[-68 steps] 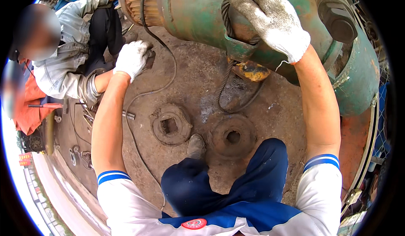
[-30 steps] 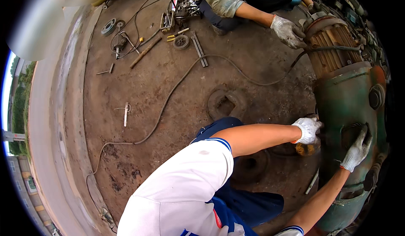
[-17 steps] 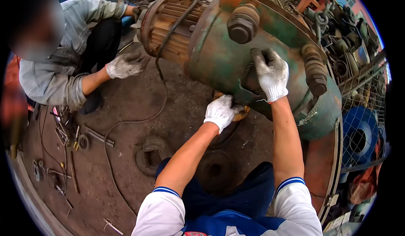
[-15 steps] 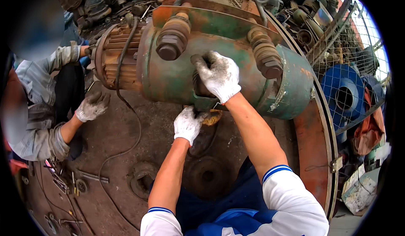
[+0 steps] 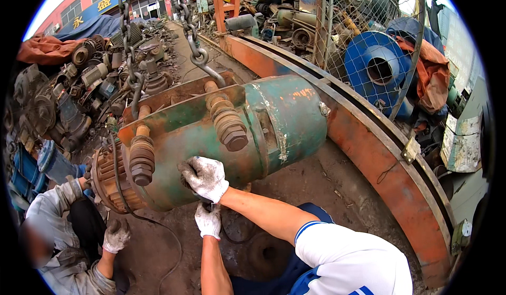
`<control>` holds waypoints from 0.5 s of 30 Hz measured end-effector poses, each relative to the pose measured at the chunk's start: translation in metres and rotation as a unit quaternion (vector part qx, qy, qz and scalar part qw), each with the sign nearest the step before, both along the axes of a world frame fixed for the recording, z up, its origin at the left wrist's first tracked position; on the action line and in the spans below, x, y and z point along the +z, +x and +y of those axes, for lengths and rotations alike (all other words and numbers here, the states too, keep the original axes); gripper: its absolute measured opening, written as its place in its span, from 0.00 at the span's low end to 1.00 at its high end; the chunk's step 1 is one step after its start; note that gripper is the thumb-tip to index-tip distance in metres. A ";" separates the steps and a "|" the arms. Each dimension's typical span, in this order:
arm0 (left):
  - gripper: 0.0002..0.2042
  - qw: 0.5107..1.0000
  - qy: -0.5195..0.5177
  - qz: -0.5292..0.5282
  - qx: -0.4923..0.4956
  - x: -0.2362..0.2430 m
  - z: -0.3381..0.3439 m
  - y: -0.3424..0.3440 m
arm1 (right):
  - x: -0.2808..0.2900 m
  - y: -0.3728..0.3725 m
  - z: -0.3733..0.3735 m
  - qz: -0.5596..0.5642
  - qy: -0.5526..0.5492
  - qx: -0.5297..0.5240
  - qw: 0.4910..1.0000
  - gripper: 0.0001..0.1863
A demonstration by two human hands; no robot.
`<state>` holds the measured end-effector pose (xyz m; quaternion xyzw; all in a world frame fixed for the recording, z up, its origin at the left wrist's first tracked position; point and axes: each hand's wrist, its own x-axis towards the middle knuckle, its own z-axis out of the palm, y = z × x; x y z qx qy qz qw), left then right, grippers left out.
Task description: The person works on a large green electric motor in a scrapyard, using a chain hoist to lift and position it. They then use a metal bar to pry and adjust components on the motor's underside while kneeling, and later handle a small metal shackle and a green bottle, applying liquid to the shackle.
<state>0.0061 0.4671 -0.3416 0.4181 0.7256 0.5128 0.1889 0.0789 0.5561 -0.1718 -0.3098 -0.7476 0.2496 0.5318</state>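
A green, rust-streaked electric hoist point(image 5: 287, 118) hangs level in front of me, its finned brown motor point(image 5: 108, 171) at the left end. My right hand point(image 5: 204, 178), in a soiled white glove, is closed against the lower front of the drum housing, fingers curled; what lies in them is hidden. Just below it, under the housing's lower edge, is my gloved left hand point(image 5: 208, 220), fingers bent upward and partly hidden; I cannot make out what they hold. Two thick bolts with stacked washers, a left bolt point(image 5: 142, 160) and a right bolt point(image 5: 230, 124), stick out above my hands.
Chains point(image 5: 184, 18) with a hook point(image 5: 203, 58) bear the hoist. At lower left crouches a co-worker point(image 5: 63, 232), one gloved hand point(image 5: 116, 236) raised near the motor. A curved rusty beam point(image 5: 379, 174) runs along the right. Scrap machinery point(image 5: 79, 100) lies beyond; a cable point(image 5: 174, 237) trails over the ground.
My view has tilted up and swung right, bringing the chains and yard into sight. My right hand stays at the housing with its fingers more curled; my left hand remains below it.
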 end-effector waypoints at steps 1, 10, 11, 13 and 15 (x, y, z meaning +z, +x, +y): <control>0.13 1.000 -0.007 0.011 0.002 0.002 0.002 0.001 | 0.002 0.000 0.003 -0.007 -0.007 0.002 1.000 0.15; 0.11 0.992 0.056 -0.102 -0.055 -0.017 0.010 -0.009 | 0.052 0.019 0.012 -0.291 0.073 0.049 0.953 0.17; 0.11 0.993 0.035 -0.100 -0.052 -0.015 0.007 -0.010 | 0.058 0.017 0.012 -0.326 0.092 0.058 0.939 0.17; 0.11 0.990 0.011 -0.128 -0.061 -0.004 0.006 0.001 | 0.060 0.020 0.023 -0.335 0.107 0.077 0.933 0.18; 0.11 0.990 0.014 -0.125 -0.064 -0.011 0.006 0.003 | 0.059 0.012 0.026 -0.277 0.119 0.079 0.950 0.20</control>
